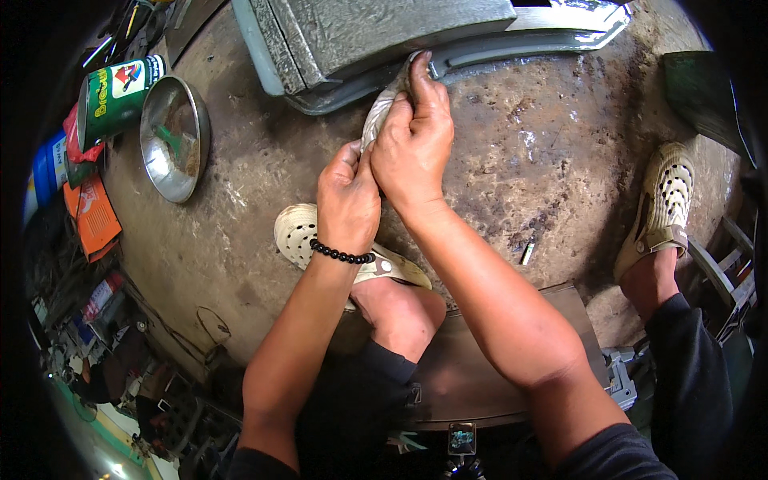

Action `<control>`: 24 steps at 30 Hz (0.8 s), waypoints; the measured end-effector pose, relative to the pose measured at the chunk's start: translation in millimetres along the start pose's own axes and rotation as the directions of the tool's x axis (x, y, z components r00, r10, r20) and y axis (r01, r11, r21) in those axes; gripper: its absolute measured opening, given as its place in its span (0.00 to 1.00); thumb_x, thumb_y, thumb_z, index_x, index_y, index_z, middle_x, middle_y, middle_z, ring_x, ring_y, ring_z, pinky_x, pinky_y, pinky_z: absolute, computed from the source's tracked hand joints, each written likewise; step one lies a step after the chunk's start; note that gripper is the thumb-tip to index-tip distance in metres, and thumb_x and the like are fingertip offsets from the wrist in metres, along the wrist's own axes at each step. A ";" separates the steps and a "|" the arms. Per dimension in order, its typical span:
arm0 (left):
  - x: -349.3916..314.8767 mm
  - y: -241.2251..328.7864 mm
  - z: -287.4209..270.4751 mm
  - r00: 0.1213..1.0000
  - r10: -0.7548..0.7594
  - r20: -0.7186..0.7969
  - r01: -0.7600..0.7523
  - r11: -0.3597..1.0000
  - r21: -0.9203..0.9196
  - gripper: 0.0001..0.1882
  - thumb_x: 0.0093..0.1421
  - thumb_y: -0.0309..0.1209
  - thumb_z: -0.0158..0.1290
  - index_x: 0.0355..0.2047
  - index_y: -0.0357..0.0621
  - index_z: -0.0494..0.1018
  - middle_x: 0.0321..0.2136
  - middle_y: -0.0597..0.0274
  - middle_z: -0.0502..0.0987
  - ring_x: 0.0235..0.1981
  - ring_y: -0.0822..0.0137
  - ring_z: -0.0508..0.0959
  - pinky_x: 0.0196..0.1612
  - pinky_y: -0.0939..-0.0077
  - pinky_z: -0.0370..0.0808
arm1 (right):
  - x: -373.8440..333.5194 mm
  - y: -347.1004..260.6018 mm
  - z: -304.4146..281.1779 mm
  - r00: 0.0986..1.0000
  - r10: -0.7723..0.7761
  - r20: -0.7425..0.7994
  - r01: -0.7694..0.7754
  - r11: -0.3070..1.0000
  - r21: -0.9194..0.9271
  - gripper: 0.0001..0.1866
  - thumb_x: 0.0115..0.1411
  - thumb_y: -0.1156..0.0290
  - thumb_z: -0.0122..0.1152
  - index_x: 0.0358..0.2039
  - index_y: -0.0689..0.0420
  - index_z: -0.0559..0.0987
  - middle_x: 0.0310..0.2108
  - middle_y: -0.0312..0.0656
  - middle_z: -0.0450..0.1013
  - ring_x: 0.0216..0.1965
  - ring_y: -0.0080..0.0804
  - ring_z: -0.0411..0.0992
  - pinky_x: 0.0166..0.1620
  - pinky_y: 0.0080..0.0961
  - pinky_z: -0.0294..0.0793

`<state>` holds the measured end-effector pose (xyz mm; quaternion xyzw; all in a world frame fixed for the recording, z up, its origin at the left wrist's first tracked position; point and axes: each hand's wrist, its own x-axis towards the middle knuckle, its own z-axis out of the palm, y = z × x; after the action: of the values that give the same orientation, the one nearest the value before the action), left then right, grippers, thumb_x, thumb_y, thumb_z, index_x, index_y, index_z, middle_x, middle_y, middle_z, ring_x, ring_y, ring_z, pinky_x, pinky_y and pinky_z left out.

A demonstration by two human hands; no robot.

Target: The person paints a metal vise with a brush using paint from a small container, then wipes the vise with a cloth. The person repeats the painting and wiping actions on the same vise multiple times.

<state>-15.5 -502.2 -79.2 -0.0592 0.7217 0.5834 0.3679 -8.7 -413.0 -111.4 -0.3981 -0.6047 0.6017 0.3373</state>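
A pale grey rag (381, 112) is stretched between my hands, just in front of the near edge of a large grey metal part (392, 36) with a raised rim. My left hand (349, 192), with a black bead bracelet on its wrist, is closed on the lower end of the rag. Against it, my right hand (412, 140) grips the upper stretch. One darkly smudged digit of the right hand points up to the part's rim, where the rag's top end also lies. The fingers under the rag are partly hidden.
On the left a metal bowl (172, 140) with a green scraper-like piece inside stands beside a green can (120, 96). An orange box (92, 216) lies below them. My clog-shod feet rest on the stained floor (512, 184). A dark green curved object (708, 100) is at the right.
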 end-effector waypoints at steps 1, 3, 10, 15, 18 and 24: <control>0.7 0.3 -0.9 1.000 -0.004 0.004 0.004 1.000 -0.019 0.12 0.70 0.28 0.47 0.49 0.33 0.69 0.45 0.59 0.76 0.44 0.74 0.74 0.49 0.80 0.72 | -0.4 -0.6 1.6 1.000 0.001 -0.002 -0.001 1.000 -0.006 0.29 0.56 0.84 0.45 0.60 0.64 0.70 0.38 0.53 0.68 0.38 0.49 0.71 0.46 0.37 0.72; 0.7 0.5 -1.9 1.000 0.018 0.007 -0.018 1.000 -0.020 0.12 0.69 0.28 0.48 0.49 0.33 0.69 0.45 0.58 0.76 0.44 0.74 0.75 0.49 0.80 0.72 | 0.4 -1.5 2.1 1.000 0.005 -0.009 -0.005 1.000 -0.014 0.29 0.56 0.84 0.45 0.60 0.64 0.70 0.38 0.53 0.69 0.39 0.49 0.71 0.46 0.36 0.72; -3.2 -0.4 -6.9 0.999 0.042 -0.029 -0.043 0.998 -0.048 0.11 0.70 0.28 0.46 0.46 0.32 0.71 0.40 0.62 0.76 0.41 0.77 0.73 0.45 0.82 0.72 | -8.5 -5.0 8.4 0.998 0.054 0.022 -0.055 0.998 0.024 0.29 0.57 0.84 0.45 0.61 0.63 0.69 0.38 0.54 0.68 0.40 0.50 0.71 0.47 0.37 0.71; -10.3 -5.1 -16.1 0.994 0.082 -0.078 -0.085 0.996 -0.041 0.12 0.70 0.29 0.45 0.45 0.32 0.72 0.39 0.63 0.76 0.40 0.78 0.72 0.44 0.83 0.71 | -19.0 -3.9 17.3 0.996 0.061 0.069 -0.064 0.997 0.046 0.30 0.56 0.85 0.46 0.62 0.61 0.69 0.39 0.54 0.67 0.41 0.51 0.70 0.49 0.39 0.71; -10.9 -7.4 -23.3 0.994 0.081 -0.077 -0.081 0.997 -0.003 0.12 0.70 0.29 0.46 0.46 0.31 0.72 0.39 0.62 0.77 0.40 0.78 0.73 0.44 0.83 0.71 | -22.8 -5.9 18.3 0.993 0.065 0.096 -0.068 0.997 0.031 0.30 0.56 0.84 0.46 0.62 0.61 0.69 0.39 0.54 0.67 0.41 0.52 0.70 0.48 0.39 0.71; -17.3 -12.8 -31.3 0.996 0.065 -0.067 -0.074 0.988 -0.137 0.13 0.68 0.29 0.48 0.48 0.30 0.70 0.41 0.60 0.76 0.41 0.75 0.74 0.45 0.82 0.72 | -30.3 -13.4 17.5 0.972 0.103 0.212 -0.091 0.994 -0.066 0.30 0.55 0.84 0.47 0.61 0.60 0.70 0.39 0.53 0.66 0.41 0.51 0.70 0.47 0.39 0.71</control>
<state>-10.9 -539.9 -77.4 -0.0775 0.6918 0.6428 0.3198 -11.5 -447.4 -96.8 -0.3690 -0.6340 0.6399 0.2287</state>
